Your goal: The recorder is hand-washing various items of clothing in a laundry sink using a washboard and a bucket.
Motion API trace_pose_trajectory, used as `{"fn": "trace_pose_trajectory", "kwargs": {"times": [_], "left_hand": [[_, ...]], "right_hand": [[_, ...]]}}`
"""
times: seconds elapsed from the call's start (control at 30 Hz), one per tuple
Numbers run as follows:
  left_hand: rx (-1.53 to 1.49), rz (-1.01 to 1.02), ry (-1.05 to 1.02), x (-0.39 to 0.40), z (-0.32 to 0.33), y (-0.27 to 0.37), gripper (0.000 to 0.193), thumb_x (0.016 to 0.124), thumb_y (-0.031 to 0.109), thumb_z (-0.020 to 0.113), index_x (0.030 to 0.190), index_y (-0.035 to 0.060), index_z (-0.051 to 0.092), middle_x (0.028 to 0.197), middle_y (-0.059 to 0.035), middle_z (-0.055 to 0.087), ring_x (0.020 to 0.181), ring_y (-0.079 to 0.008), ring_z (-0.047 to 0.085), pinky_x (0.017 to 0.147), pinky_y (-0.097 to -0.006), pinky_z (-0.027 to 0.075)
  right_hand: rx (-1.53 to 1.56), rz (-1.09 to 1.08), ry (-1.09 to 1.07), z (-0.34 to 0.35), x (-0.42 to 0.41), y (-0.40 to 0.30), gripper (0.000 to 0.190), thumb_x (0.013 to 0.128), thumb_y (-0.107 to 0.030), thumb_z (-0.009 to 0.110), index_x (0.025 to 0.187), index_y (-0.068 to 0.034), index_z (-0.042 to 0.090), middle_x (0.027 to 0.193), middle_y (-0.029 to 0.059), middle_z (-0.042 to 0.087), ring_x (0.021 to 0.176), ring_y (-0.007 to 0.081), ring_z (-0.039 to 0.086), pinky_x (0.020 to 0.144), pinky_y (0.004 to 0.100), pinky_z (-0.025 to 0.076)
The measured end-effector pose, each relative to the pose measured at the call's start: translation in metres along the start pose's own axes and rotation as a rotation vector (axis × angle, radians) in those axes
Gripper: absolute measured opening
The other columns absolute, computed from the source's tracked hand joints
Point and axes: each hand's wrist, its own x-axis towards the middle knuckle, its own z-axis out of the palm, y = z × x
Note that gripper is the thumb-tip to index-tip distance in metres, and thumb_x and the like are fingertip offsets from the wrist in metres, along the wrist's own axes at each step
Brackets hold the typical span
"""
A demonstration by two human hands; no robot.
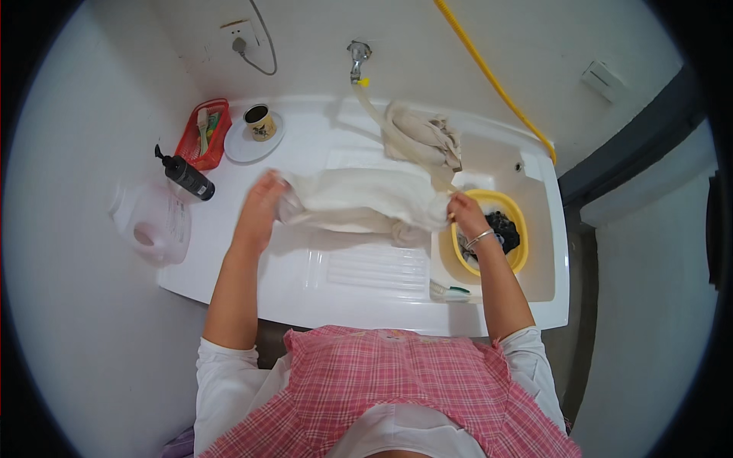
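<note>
A white cloth is stretched sideways between my two hands, above the ribbed washboard part of the white laundry sink. My left hand grips its bunched left end, which is slightly blurred. At the other end, my right hand has the cloth's right corner pinched in its fingers. Below the right wrist, a yellow plastic basin stands in the sink bowl with dark wet fabric and suds inside. The cloth's hanging underside is partly hidden.
A crumpled beige cloth lies behind, under a hose from the wall tap. A green-handled brush rests in the bowl's front. At left are a red basket, a cup on a plate, a black pump bottle and a clear jug.
</note>
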Motion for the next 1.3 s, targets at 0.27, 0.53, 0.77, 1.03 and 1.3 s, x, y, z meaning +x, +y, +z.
{"fn": "trace_pose_trajectory", "kwargs": {"times": [0.27, 0.53, 0.77, 1.03, 1.3], "left_hand": [[1.302, 0.103, 0.255, 0.045, 0.038, -0.092, 0.050, 0.085, 0.043, 0.051, 0.118, 0.0065, 0.051, 0.126, -0.0143, 0.045, 0.117, -0.0302, 0.039, 0.096, -0.0421, 0.032], [1.152, 0.518, -0.053, 0.004, 0.075, -0.171, 0.040, 0.077, 0.027, 0.057, 0.105, -0.0010, 0.052, 0.113, -0.0172, 0.050, 0.104, -0.0337, 0.045, 0.089, -0.0483, 0.032], [1.486, 0.448, 0.031, 0.084, 0.103, -0.149, 0.040, 0.083, 0.035, 0.050, 0.114, 0.0091, 0.053, 0.123, -0.0155, 0.044, 0.117, -0.0342, 0.035, 0.093, -0.0570, 0.024], [1.068, 0.527, -0.173, -0.023, 0.088, -0.176, 0.044, 0.070, 0.020, 0.056, 0.108, -0.0021, 0.050, 0.121, -0.0196, 0.043, 0.116, -0.0364, 0.035, 0.100, -0.0537, 0.017], [1.268, 0.423, -0.041, 0.057, 0.095, -0.153, 0.033, 0.077, 0.021, 0.050, 0.105, 0.0032, 0.054, 0.119, -0.0180, 0.046, 0.117, -0.0340, 0.036, 0.098, -0.0585, 0.018]], "right_hand": [[-0.597, -0.244, 0.207, 0.071, 0.045, 0.026, 0.070, 0.079, -0.047, 0.057, 0.132, -0.007, 0.036, 0.133, 0.0183, 0.038, 0.123, 0.0313, 0.038, 0.099, 0.0393, 0.034], [-0.688, -0.790, 0.170, 0.121, -0.033, 0.024, 0.025, 0.074, -0.022, 0.060, 0.092, -0.004, 0.058, 0.102, 0.0164, 0.053, 0.093, 0.0342, 0.048, 0.078, 0.0448, 0.034], [-0.835, -0.363, 0.365, 0.112, 0.051, -0.005, 0.034, 0.084, -0.035, 0.049, 0.109, -0.012, 0.055, 0.113, 0.0091, 0.052, 0.109, 0.0269, 0.044, 0.087, 0.0521, 0.029], [-0.708, -0.574, 0.043, 0.123, -0.051, 0.039, 0.038, 0.071, -0.027, 0.056, 0.106, -0.011, 0.053, 0.113, 0.0117, 0.048, 0.114, 0.0317, 0.038, 0.100, 0.0592, 0.014], [-0.849, -0.212, 0.287, 0.115, 0.025, 0.002, 0.034, 0.083, -0.038, 0.050, 0.103, -0.011, 0.057, 0.123, 0.0099, 0.047, 0.116, 0.0334, 0.038, 0.094, 0.0618, 0.020]]}}
